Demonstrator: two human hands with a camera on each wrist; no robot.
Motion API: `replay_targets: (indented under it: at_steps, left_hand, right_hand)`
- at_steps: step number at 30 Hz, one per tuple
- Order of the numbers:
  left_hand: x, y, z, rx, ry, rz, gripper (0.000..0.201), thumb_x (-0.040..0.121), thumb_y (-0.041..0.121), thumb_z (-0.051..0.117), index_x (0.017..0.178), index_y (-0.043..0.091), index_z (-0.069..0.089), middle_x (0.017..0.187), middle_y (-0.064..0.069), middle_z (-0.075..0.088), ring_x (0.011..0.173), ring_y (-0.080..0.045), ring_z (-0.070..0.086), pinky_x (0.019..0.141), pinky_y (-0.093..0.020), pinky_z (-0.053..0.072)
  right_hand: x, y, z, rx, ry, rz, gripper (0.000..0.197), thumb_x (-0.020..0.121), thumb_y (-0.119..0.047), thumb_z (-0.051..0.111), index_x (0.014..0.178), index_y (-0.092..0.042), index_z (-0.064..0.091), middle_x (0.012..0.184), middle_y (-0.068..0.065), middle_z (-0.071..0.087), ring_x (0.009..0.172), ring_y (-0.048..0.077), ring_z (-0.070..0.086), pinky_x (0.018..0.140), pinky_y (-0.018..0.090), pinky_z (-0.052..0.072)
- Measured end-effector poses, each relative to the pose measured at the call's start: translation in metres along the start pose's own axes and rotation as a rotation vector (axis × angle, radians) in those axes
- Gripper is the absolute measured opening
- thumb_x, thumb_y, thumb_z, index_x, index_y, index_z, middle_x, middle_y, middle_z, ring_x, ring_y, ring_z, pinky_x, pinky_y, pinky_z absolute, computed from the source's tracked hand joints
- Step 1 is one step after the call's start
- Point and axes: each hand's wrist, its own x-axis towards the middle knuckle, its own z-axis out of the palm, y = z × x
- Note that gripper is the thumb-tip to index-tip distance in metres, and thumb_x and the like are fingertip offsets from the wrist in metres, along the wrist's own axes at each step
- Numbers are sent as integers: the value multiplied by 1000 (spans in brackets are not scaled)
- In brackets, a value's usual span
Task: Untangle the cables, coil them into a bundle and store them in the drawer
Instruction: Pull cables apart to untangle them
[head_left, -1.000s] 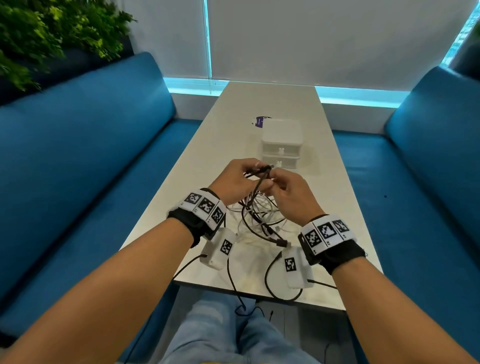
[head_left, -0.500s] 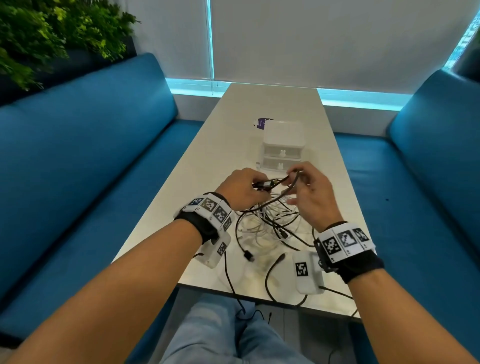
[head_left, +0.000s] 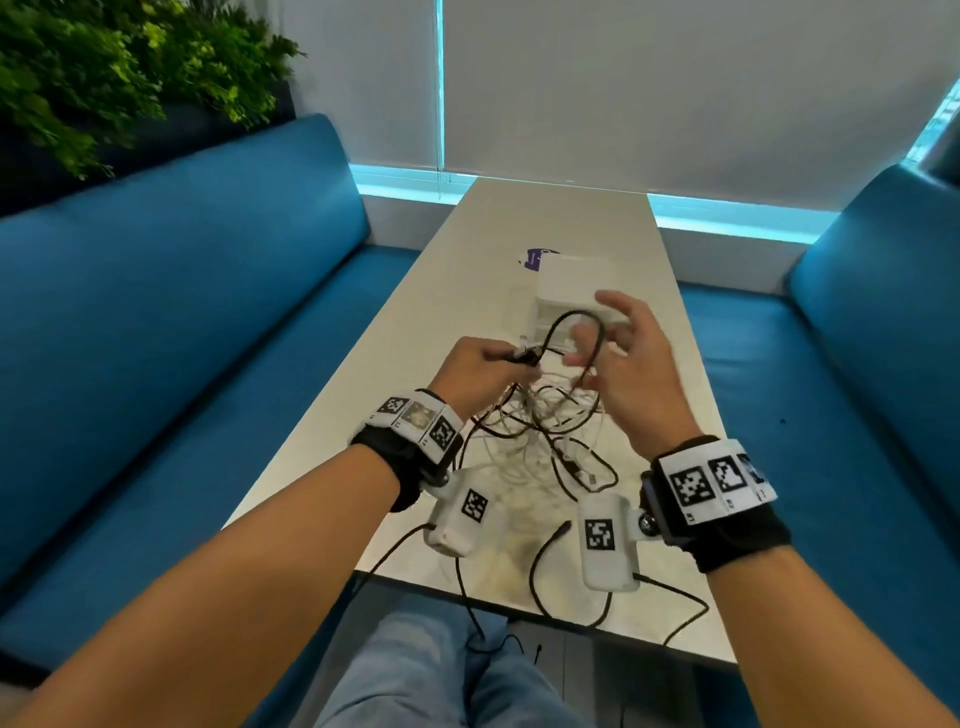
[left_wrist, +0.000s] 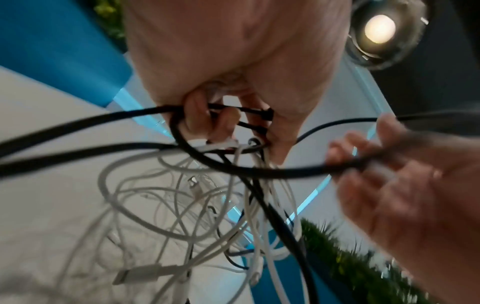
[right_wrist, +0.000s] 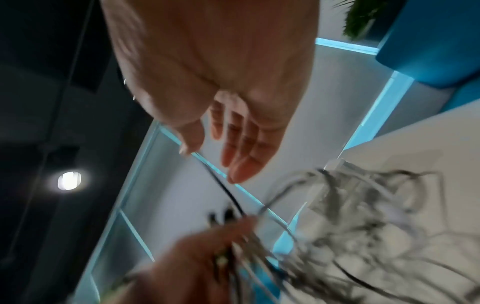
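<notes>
Cables (head_left: 540, 431) lie in a messy pile of black and white on the near end of the table (head_left: 467, 270), right between the two wrists. Part of the pile is lifted up. The left hand (head_left: 480, 366) has its fingers curled tight around a few plug ends and some strands, black and white together. From there one black cable (head_left: 571, 317) rises in a tall loop. In the head view the right hand (head_left: 631, 364) has its fingers spread and loose, and the loop hangs over them. The left wrist view is blurry there and looks more like a light pinch on the black cable, so how firm that hold is I cannot tell.

Behind the hands stands the small white drawer box (head_left: 571, 283), and as far as I can see its drawers are closed.

The job now, I think, is to free one cable from the pile. A good way is to keep the left hand still like an anchor and let the right hand slide along just that black cable, slowly. Pulling hard could make the knots tighter. If the pile lifts with it, shake it a little so the white cables drop away
</notes>
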Motion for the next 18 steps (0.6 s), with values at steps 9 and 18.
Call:
replay_targets:
  at_steps: [9,18]
  left_hand:
    - [-9,3,6,-243,77,-80,14,81,13,75,95,10,73,68,10,63,50,9,54,50,-6,38]
    - [6,19,-6,-497,368,-65,10,88,11,67,97,12,70,46,16,48,42,0,40,51,-19,29]
  right_hand:
    - [-12,38,15,-654,-94,-192,32,83,-19,71,114,-11,66,89,0,60,80,13,58,80,29,49]
    - [-12,35,14,-981,-183,-165,41,88,-24,66,128,-18,58,106,8,66,103,29,59,84,37,48]
